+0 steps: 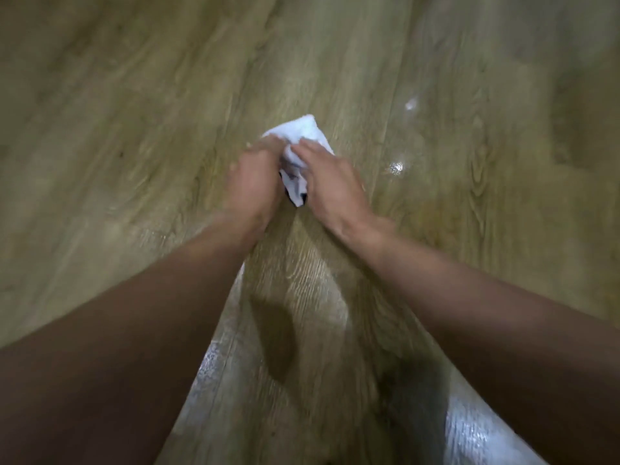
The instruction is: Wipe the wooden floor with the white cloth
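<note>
Head view: the wooden floor (134,129) is seen from above, filling the whole frame, its pale olive-brown planks and grain running away from the person and slightly to the right. Two bare forearms are stretched forward from the lower corners and are brought together near the middle of the frame. Sheeny, wet-looking patches (476,431) are seen on the floor between and beside the forearms near the lower edge, and a dark shadow is cast on the planks between the arms. The white cloth (303,132) is lying on the floor at the centre, bunched into a narrow wad whose long axis is set roughly along the planks, one end pointing away from the person and the other toward the wrists. The left hand (253,182) is placed on the cloth's left side with its fingers curled in and closed around the fabric, though motion blur softens the detail. The right hand (330,181) is laid on the cloth's right side with its fingers fairly straight and pressed down on it. The far end of the cloth is left uncovered; it is crumpled and bright white, and a small dark mark is seen at its near tip. Two small glistening spots (396,167) are visible on the floor to the right of the hands.
</note>
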`<control>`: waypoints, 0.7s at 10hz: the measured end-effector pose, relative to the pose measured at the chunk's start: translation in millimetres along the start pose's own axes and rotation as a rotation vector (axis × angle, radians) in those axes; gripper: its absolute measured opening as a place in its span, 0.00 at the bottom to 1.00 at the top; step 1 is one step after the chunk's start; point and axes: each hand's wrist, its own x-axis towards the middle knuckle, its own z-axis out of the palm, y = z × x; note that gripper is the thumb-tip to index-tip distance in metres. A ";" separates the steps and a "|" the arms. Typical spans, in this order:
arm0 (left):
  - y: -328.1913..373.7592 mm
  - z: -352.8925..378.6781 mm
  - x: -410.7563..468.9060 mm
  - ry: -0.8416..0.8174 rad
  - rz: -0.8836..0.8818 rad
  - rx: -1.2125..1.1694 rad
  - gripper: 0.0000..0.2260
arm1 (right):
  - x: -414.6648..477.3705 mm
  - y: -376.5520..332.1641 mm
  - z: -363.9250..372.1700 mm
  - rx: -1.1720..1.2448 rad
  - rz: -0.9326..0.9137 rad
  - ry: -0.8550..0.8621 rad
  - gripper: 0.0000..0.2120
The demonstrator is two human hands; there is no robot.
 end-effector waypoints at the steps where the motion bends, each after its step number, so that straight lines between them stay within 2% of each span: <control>1: 13.1 22.1 -33.1 -0.104 0.111 0.133 0.18 | -34.5 32.5 -34.5 -0.075 -0.063 -0.031 0.23; 2: 28.9 41.4 -17.0 -0.198 0.189 0.298 0.20 | -27.4 47.9 -51.5 -0.087 0.058 0.084 0.22; 3: 41.4 38.2 17.9 -0.185 0.105 0.263 0.13 | -2.2 24.1 -36.8 -0.009 0.200 0.109 0.18; 4: 38.1 37.9 10.8 -0.158 0.035 0.131 0.14 | -19.0 17.6 -19.4 -0.113 0.118 0.096 0.21; 5: 43.3 48.9 -26.4 -0.207 0.183 0.139 0.21 | -67.6 52.1 -48.2 -0.188 -0.013 0.020 0.22; 6: 59.2 59.1 -27.3 -0.318 0.298 0.173 0.20 | -68.0 74.5 -77.2 -0.180 0.066 0.071 0.19; 7: 75.4 60.5 -4.7 -0.258 0.201 0.131 0.15 | -51.2 59.3 -67.4 -0.248 0.156 0.078 0.23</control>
